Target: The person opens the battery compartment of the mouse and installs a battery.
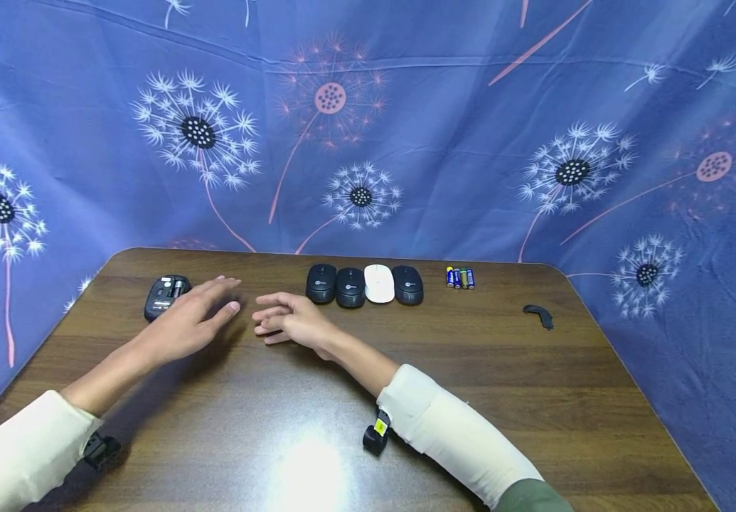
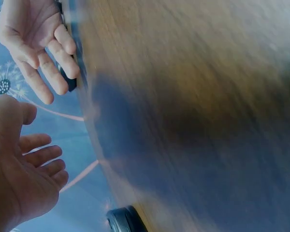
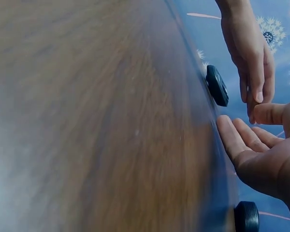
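Note:
Both hands hover over the wooden table, apart from each other and holding nothing. My left hand [image 1: 191, 320] has its fingers extended, and just beyond it a black computer mouse [image 1: 161, 297] lies underside up, its battery slot uncovered. Facing it, my right hand [image 1: 297, 320] has loosely bent fingers and is nearest to a row of mice: black ones [image 1: 321, 283] and a white mouse [image 1: 379, 284]. In the left wrist view the left palm [image 2: 26, 179] shows bare. The right wrist view shows the right palm [image 3: 266, 154] bare too, with the overturned mouse [image 3: 216, 87] behind.
Several small batteries [image 1: 460, 278] stand side by side right of the mouse row. Farther right lies a curved black piece [image 1: 539, 315]. The wooden table [image 1: 470, 370] ends at a blue dandelion-patterned cloth [image 1: 438, 142] behind it.

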The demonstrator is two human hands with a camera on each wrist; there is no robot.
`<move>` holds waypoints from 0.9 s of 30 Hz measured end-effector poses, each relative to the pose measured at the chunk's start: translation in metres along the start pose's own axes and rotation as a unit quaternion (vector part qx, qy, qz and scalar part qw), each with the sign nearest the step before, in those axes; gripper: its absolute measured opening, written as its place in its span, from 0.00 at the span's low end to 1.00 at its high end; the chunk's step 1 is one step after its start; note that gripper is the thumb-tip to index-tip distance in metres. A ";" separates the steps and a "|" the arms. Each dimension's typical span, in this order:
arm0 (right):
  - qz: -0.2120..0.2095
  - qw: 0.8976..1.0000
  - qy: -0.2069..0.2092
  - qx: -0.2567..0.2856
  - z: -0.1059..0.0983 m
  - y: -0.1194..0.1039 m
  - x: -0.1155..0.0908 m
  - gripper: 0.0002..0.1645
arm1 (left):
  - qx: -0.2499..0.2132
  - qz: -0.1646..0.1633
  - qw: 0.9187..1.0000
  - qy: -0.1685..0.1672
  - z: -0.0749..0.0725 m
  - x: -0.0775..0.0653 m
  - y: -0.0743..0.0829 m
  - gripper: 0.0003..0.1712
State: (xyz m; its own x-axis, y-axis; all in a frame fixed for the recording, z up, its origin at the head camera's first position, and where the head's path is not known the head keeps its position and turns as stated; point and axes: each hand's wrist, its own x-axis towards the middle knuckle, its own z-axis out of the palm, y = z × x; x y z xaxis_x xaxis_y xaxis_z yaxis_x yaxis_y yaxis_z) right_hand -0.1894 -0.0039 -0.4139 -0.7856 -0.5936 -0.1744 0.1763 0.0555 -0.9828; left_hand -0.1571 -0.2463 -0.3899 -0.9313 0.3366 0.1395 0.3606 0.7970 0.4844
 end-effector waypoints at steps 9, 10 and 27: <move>-0.030 0.998 -0.010 -0.047 -0.017 0.001 -0.015 0.34 | -0.003 -0.001 1.000 -0.022 0.006 0.006 0.014 0.34; -0.032 0.998 -0.012 -0.055 -0.019 0.001 -0.017 0.34 | -0.004 -0.001 1.000 -0.025 0.007 0.006 0.015 0.34; -0.056 0.991 -0.008 -0.118 -0.050 0.004 -0.049 0.31 | -0.023 0.027 0.999 -0.041 0.028 0.010 0.036 0.32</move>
State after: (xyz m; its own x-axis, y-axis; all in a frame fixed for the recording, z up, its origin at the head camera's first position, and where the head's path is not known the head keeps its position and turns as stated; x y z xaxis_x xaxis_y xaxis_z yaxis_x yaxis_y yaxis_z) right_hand -0.1801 0.0654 -0.4123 -0.7831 -0.6186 -0.0637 -0.0572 0.1736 -0.9831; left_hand -0.1521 -0.2003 -0.3957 -0.9026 0.4198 0.0951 0.4050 0.7535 0.5179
